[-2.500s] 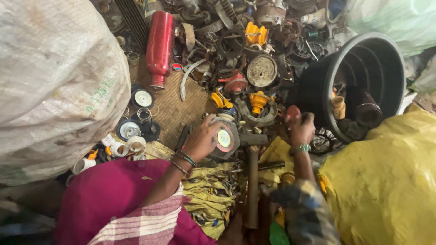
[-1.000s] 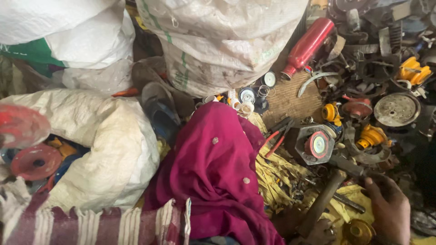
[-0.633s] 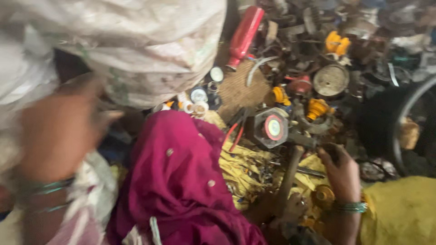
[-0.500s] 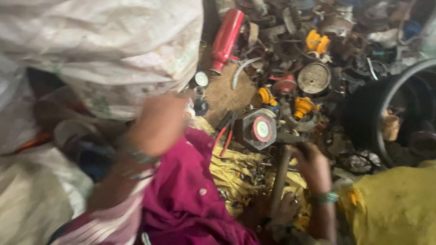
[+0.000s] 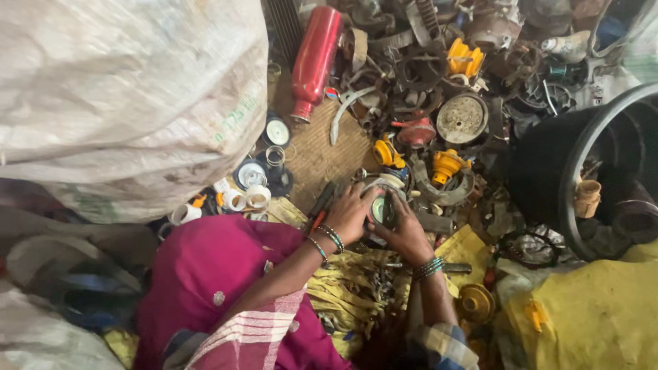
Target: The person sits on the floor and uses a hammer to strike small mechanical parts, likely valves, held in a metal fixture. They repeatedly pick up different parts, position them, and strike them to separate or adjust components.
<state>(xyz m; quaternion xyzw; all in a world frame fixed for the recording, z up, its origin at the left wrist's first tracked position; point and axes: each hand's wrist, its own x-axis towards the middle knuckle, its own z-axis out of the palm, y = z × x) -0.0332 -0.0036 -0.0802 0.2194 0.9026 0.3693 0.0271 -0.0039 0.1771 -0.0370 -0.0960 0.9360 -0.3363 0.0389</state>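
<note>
Both hands closed around one small round part amid a heap of scrap.

The left hand [image 5: 351, 214] and the right hand [image 5: 404, 231] each grasped a side of a round metal part with a pale disc face [image 5: 378, 209], held low over the crumpled yellow sheet [image 5: 346, 288] just in front of the magenta cloth over the knee [image 5: 205, 274]. Loose yellow plastic fittings [image 5: 447, 164], a grey perforated metal disc [image 5: 461, 118] and rusted curved scrap pieces [image 5: 442, 193] crowded right against the knuckles, so a slip could have scraped the fingers on jagged edges or dropped the part into the pile. A red metal bottle [image 5: 314, 60] lay farther off, and the open black tub [image 5: 603, 171] stood well to the right, beside a bulging white woven sack [image 5: 123, 103].
</note>
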